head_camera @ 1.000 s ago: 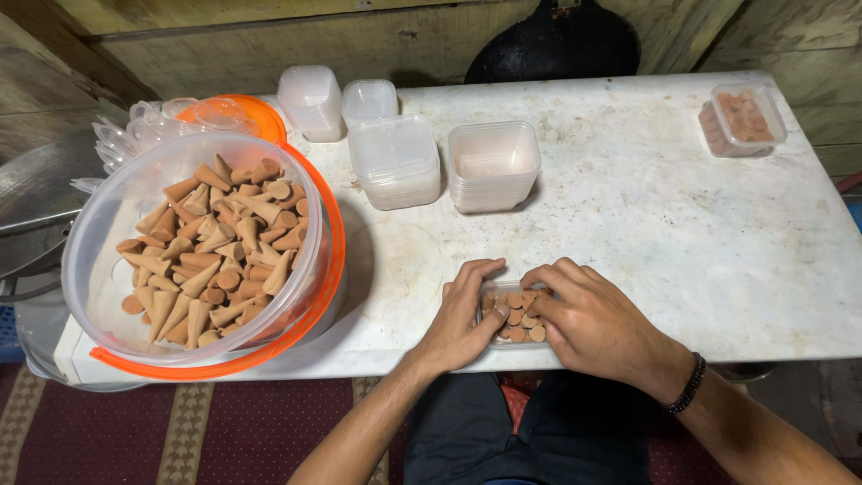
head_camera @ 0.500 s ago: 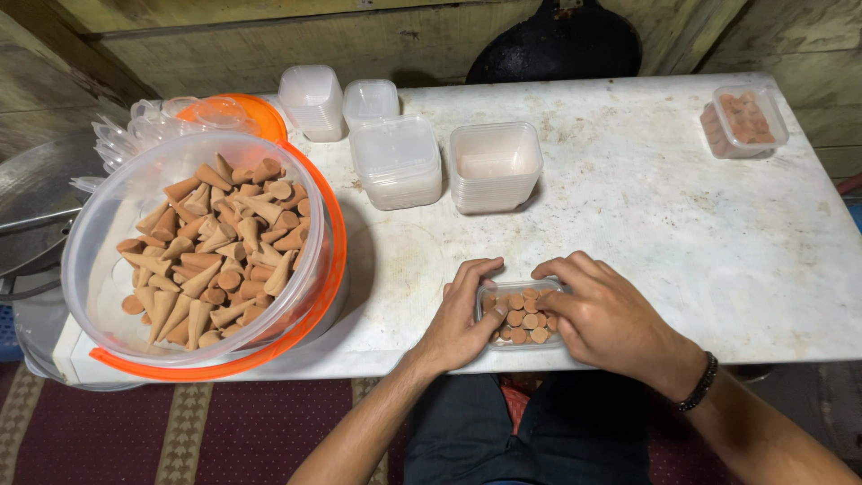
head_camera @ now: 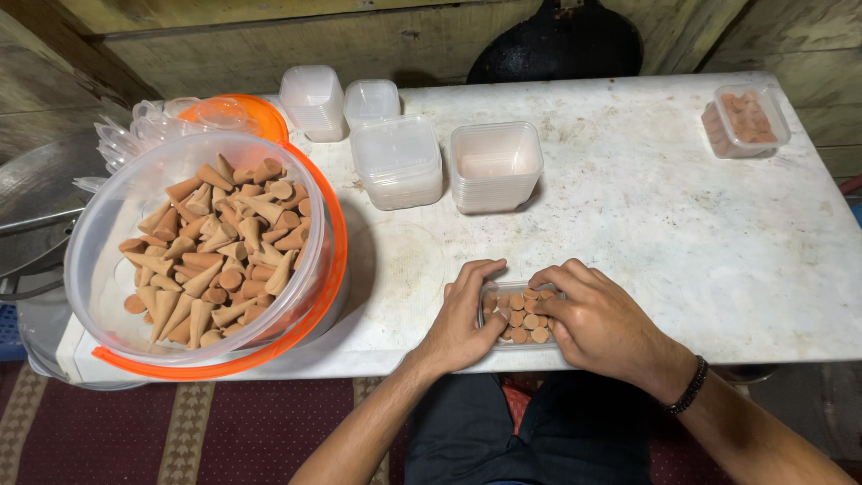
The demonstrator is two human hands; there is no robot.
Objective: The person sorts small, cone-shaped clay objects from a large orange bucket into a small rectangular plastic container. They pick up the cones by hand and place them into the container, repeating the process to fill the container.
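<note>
1. The left hand (head_camera: 465, 321) and right hand (head_camera: 600, 321) clasp a small clear tub (head_camera: 519, 314) from either side, fingers curled over its rim.
2. That tub sits at the near edge of the white worktop (head_camera: 646, 224), packed with brown cones standing upright.
3. To the left, a big clear bowl (head_camera: 193, 251) holds a loose heap of the same cones.
4. Stacks of empty tubs (head_camera: 496, 166) stand further back; a filled tub (head_camera: 745, 119) rests at the far right corner.
</note>
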